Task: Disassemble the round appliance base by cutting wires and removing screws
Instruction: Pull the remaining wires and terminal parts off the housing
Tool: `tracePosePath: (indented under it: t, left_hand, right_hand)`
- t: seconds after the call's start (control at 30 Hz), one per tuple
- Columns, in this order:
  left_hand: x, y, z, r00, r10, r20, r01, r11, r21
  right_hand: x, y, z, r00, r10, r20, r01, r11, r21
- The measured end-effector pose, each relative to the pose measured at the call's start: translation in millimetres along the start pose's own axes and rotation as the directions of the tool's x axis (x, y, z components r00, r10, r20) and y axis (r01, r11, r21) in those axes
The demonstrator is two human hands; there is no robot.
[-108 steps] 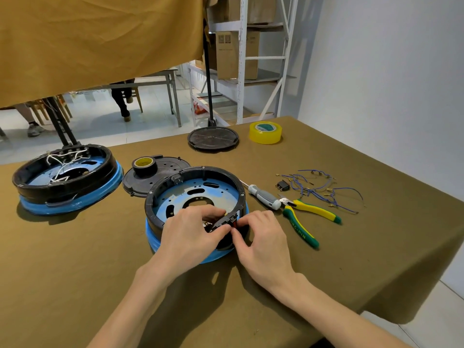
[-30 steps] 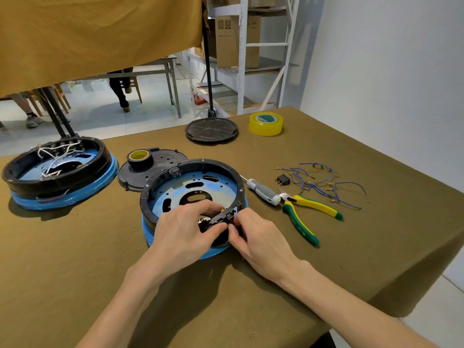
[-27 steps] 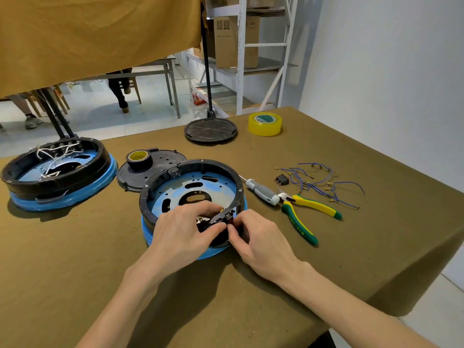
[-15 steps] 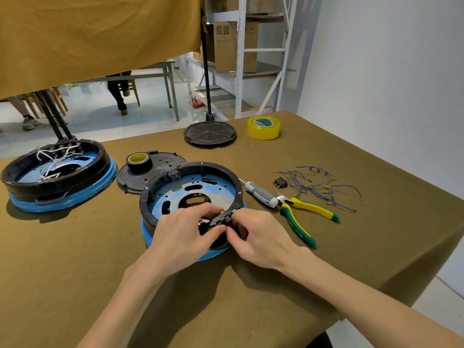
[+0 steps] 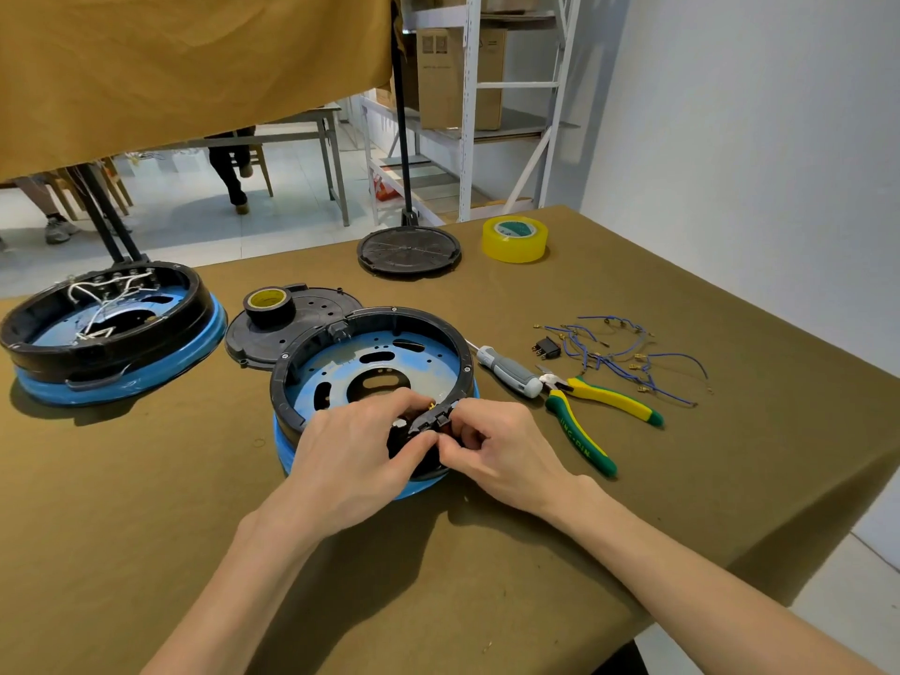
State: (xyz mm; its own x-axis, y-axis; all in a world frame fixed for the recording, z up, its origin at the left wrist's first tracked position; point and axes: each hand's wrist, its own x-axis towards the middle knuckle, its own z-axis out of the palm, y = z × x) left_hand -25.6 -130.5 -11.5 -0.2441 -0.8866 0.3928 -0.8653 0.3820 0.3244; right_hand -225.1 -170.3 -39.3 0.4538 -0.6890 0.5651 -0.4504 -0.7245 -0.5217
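A round appliance base [image 5: 375,343] with a black ring and a blue underside sits in the middle of the table. Both hands work at its near rim. My left hand [image 5: 350,455] lies over the rim, its thumb and fingers curled round a small black part [image 5: 431,421] fixed there. From the right, my right hand [image 5: 506,455] pinches the same part with curled fingers. The part's lower side is hidden by the fingers. Cut blue wires [image 5: 628,353] lie to the right, beside yellow-green pliers [image 5: 584,416] and a grey-handled screwdriver [image 5: 511,375].
A second round base [image 5: 107,333] with white wires stands at the left. Behind the middle base are a black cover plate [image 5: 311,319] carrying a black tape roll [image 5: 268,304], another black disc [image 5: 409,248] and yellow tape [image 5: 515,238]. A small black switch [image 5: 548,349] lies by the wires.
Both hands have stayed on the small part at the near rim, with only slight finger shifts. The view has drifted a little.
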Motion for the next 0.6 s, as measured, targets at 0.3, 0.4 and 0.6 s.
tracePosePath:
  t: [0.3,0.4,0.6]
  left_hand:
    - [-0.3,3.0,6.2,0.998,0.018,-0.06,-0.016,0.999,0.043]
    - [0.1,2.2,7.7,0.998,0.009,-0.059,-0.007,1.0,0.027]
    - [-1.4,2.5,6.3,0.996,-0.01,-0.089,0.008,1.0,-0.024]
  right_hand:
    - [-2.8,-0.9,-1.7,0.995,-0.077,0.059,0.082,0.993,-0.087]
    - [-3.0,-2.8,-1.5,0.999,-0.039,0.03,0.04,0.997,-0.06]
    - [-7.1,-4.8,-0.9,0.999,0.015,0.03,-0.014,0.999,-0.046]
